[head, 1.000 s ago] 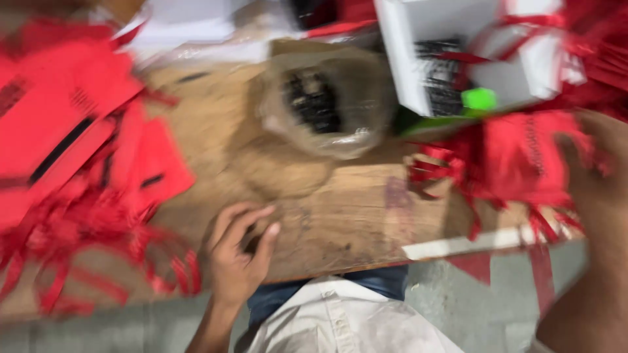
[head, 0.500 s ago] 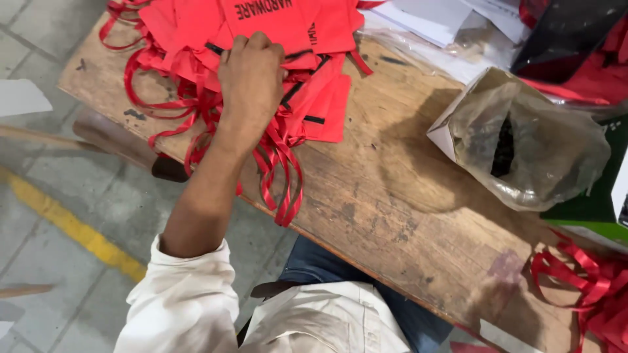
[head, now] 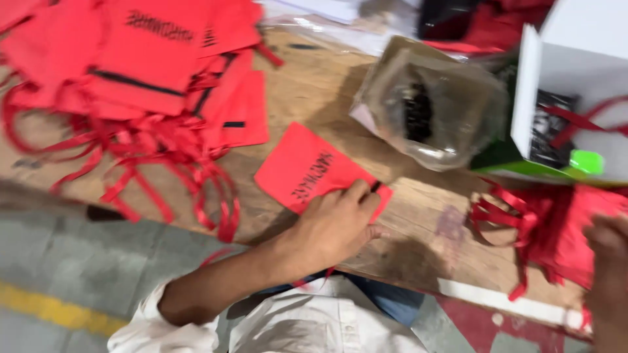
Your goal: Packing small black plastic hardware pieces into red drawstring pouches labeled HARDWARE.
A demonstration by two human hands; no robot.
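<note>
On the wooden desk (head: 314,98): one red pouch (head: 307,171) lying flat near the front edge, left hand (head: 333,225) pressing its near corner, fingers closed on it. Right hand (head: 608,261) by the red ribbon pile (head: 543,222); grip indiscernible. Step judged: laying out a single pouch.

The worn wooden table (head: 327,85) carries a heap of red ribboned bags (head: 144,72), one flat red bag (head: 307,167), a clear plastic bag (head: 428,104) and a white box (head: 575,85).
</note>
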